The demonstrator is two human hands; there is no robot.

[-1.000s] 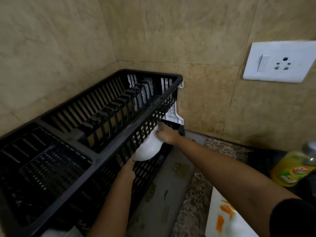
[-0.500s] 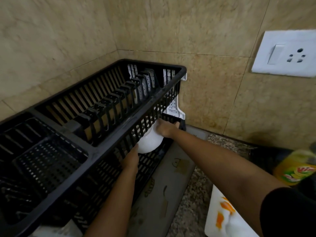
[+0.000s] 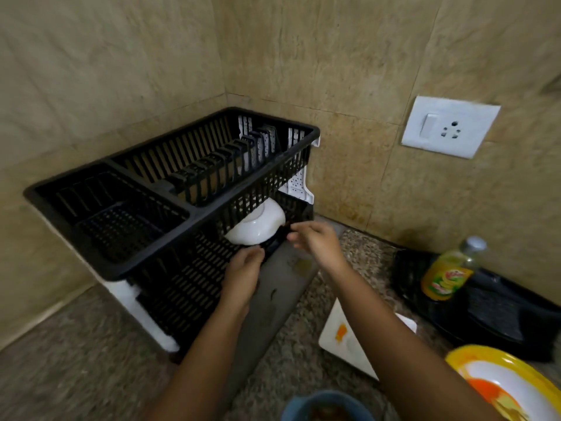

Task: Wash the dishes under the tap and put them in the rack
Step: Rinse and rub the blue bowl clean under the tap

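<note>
The rack [image 3: 194, 213] half hides your white bowl [image 3: 258, 227]. Your right hand [image 3: 317, 240] has a spread grip; I cannot tell for your left hand [image 3: 244, 270]. Speckled table [image 3: 76, 375], tan walls [image 3: 334, 56].

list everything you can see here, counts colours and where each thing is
dish rack: 1, black, white legs, wall corner on counter
bowl: 1, white, upside down on rack's lower tier
drain tray: 1, grey, under the rack
socket plate: 1, white, right wall
soap bottle: 1, yellow-green, right, near wall
black object: 1, by the bottle, kind unclear
square plate: 1, white, orange smears, by right forearm
round plate: 1, yellow rim, orange residue, bottom right
cup: 1, blue, bottom edge
left grip: 1, at lower tier's front edge, fingers curled, hold unclear
right grip: 1, beside the bowl, fingers relaxed, empty
</note>
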